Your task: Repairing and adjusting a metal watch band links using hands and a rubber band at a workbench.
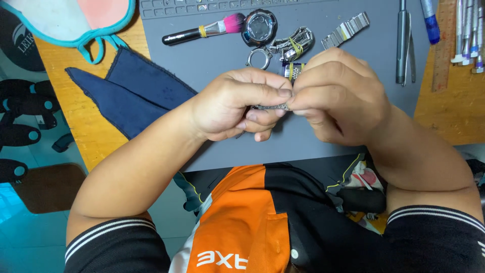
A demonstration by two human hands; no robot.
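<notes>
Orange-and-black shirt fabric [242,217] fills the foreground; above it, over the smooth grey mat [202,55], the left hand [232,103] and right hand [336,93] both pinch a thin metal watch-band piece [272,107] between fingertips. They seem mid-way through working its links, which calls for a fine, steady grip. Behind lie a round watch case [259,26], a bezel ring [259,58], and a pink-bristled brush [204,30].

Grey mat [212,55]; brush [204,30] black, pink tip; navy cloth [131,91]; silver watch band [346,30]; orange-black shirt [252,222]; wooden-brown counter [76,116].
</notes>
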